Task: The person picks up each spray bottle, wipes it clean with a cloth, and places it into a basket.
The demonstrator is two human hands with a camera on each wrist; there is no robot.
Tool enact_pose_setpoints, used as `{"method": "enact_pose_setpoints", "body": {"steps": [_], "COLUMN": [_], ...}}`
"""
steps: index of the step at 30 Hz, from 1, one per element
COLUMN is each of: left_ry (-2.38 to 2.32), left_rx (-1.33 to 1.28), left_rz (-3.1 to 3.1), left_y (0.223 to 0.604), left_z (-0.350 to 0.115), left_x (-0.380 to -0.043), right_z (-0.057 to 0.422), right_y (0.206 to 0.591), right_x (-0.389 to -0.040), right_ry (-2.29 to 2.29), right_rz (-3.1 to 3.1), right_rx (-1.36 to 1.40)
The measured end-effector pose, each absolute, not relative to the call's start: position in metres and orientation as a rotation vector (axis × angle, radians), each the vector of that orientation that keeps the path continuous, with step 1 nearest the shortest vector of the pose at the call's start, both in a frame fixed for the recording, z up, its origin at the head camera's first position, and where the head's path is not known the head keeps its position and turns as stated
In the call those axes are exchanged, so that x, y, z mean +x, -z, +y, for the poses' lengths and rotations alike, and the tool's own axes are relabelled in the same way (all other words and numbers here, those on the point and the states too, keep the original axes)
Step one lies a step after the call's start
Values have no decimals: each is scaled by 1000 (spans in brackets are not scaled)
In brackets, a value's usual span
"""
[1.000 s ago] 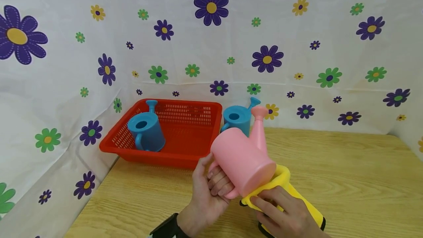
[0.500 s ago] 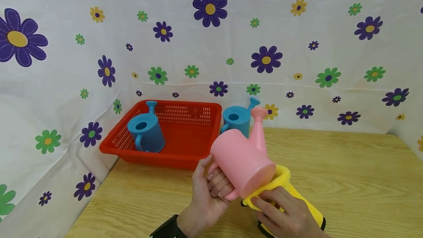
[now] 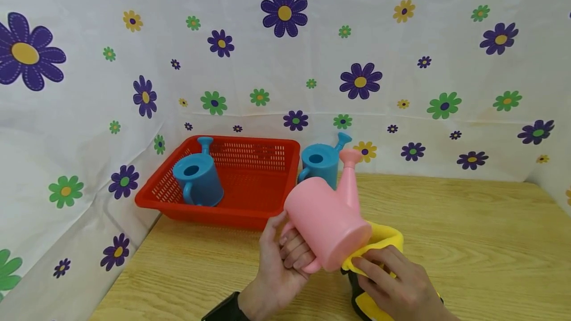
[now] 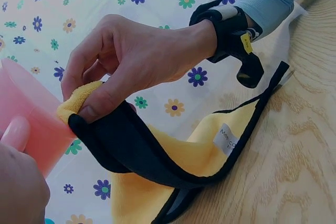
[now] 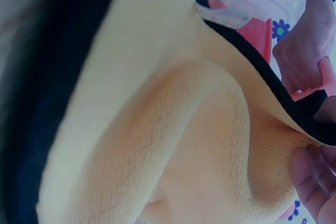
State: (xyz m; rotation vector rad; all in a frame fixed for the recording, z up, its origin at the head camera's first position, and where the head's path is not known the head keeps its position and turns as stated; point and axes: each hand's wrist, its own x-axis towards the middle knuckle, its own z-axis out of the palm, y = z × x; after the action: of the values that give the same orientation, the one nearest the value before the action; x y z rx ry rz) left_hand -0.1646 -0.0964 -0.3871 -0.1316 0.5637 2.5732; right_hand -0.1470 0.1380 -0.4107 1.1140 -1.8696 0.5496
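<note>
The left hand [image 3: 281, 269] grips the pink can [image 3: 323, 222] by its handle, holding it tilted above the bench [image 3: 468, 241], spout upward and base toward the right hand [image 3: 399, 281]. That one pinches the yellow, black-edged cloth [image 3: 385, 234] between thumb and fingers at the base of the pink can; the two seem to touch, though the fingers partly hide the spot. Behind, a blue can [image 3: 202, 182] sits in the red basket [image 3: 223, 217], and a second blue can [image 3: 327, 167] stands just beside it.
</note>
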Motion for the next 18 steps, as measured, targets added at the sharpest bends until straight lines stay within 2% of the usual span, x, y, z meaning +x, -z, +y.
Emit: {"method": "enact_pose_setpoints", "body": {"steps": [18], "left_ry": [-2548], "left_rx": [-213], "left_rz": [625], "left_y": [391], "left_z": [-98], "left_x": [-165], "right_z": [160], "right_y": [408], "right_x": [-148], "right_ry": [-502], "right_rz": [-2005], "right_rx": [934]}}
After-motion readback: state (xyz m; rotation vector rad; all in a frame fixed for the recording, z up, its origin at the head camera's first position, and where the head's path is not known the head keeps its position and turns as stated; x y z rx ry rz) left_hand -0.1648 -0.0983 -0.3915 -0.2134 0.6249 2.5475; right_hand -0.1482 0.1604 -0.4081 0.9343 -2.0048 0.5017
